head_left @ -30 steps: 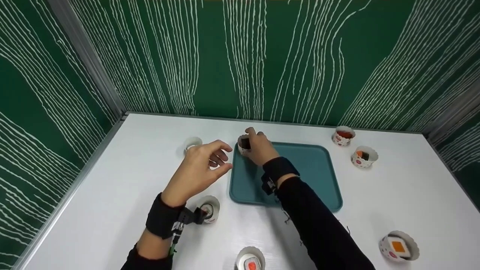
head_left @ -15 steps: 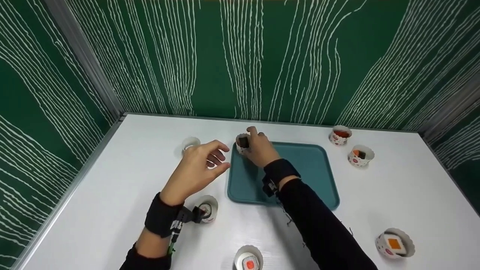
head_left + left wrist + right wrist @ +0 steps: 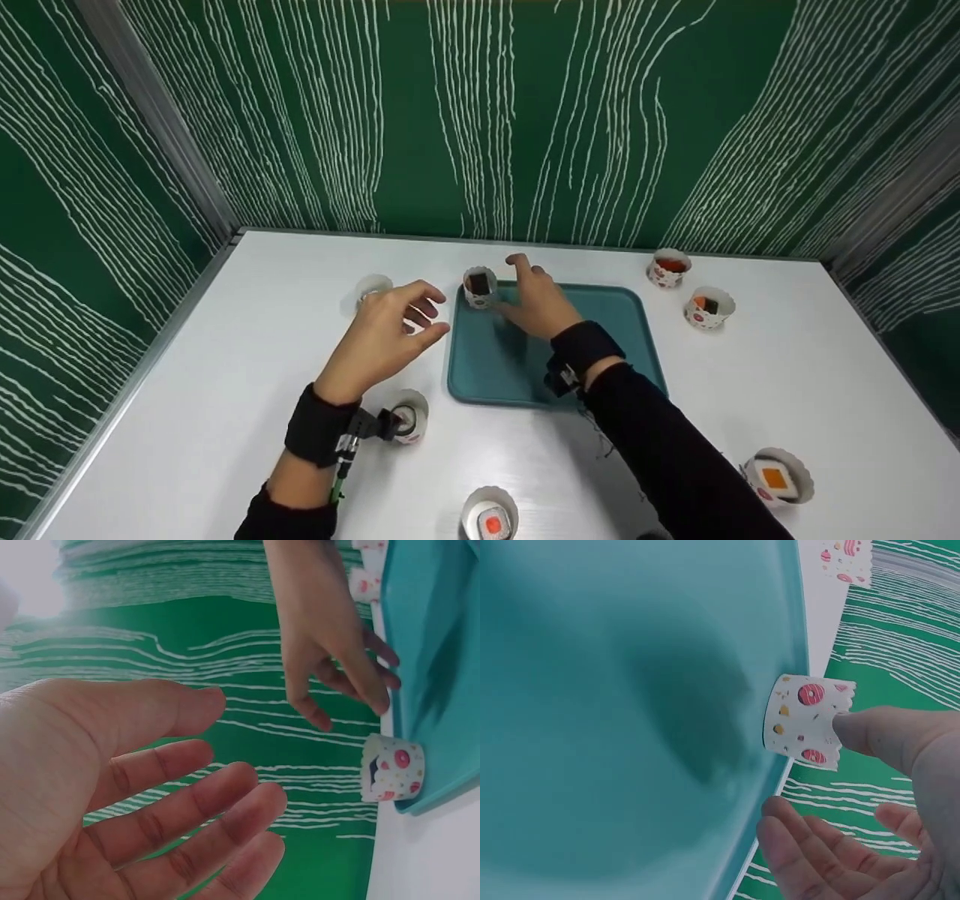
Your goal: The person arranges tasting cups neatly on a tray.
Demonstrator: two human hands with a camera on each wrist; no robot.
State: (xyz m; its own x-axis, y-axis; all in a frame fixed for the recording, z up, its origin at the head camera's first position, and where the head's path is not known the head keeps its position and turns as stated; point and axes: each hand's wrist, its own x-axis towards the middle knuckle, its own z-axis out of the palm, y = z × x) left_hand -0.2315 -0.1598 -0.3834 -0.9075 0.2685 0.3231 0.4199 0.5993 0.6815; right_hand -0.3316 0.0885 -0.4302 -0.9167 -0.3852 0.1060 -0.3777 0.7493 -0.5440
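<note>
A patterned paper baking cup [image 3: 478, 302] with a dark-topped toy sushi piece [image 3: 479, 283] in it stands upright at the far left corner of the teal tray [image 3: 491, 375]. Just right of this cup, my right hand [image 3: 544, 304] is spread, its thumb near the cup wall and its other fingers apart from it. The right wrist view shows nothing between thumb and fingers beside the cup [image 3: 802, 720]. To the left of the tray, my left hand [image 3: 382, 334] hovers with loosely curved fingers and holds nothing.
Left of the tray stand a cup [image 3: 373, 285], partly behind my left hand, and another with a sushi roll [image 3: 405, 420]. A cup with red-topped sushi [image 3: 490, 517] is nearest. Cups stand right: red [image 3: 670, 268], orange-and-black [image 3: 709, 309], orange-square [image 3: 778, 478].
My right hand has let go of the paper cup and moved right, its fingers spreading. The cup stays at the tray corner. My left hand holds nearly the same place; the view shifts slightly.
</note>
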